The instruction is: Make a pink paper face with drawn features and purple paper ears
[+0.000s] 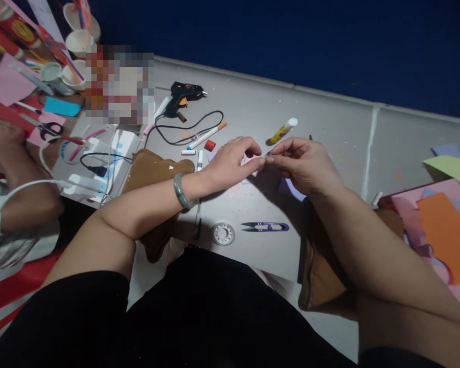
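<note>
My left hand (237, 161), with a green bangle (182, 190) on its wrist, meets my right hand (301, 161) over the table. Thumb and fingers of both are pinched together at the fingertips, around something too small to make out. Just below the left fingers a bit of pink paper (250, 160) shows in part. A purple paper piece (292, 189) lies under my right hand. Behind the hands is a yellow glue stick (283, 131). Nearer to my body are purple thread snips (265, 227) and a white tape roll (223, 233).
A black glue gun (184, 97) with its cord, an orange-and-white marker (207, 135) and a red cap (210, 146) lie on the table (329, 122). Brown cushions (153, 171) flank the table. Coloured paper (444, 235) is at right. Another person's arm (23, 174) rests at left near scissors (51, 130).
</note>
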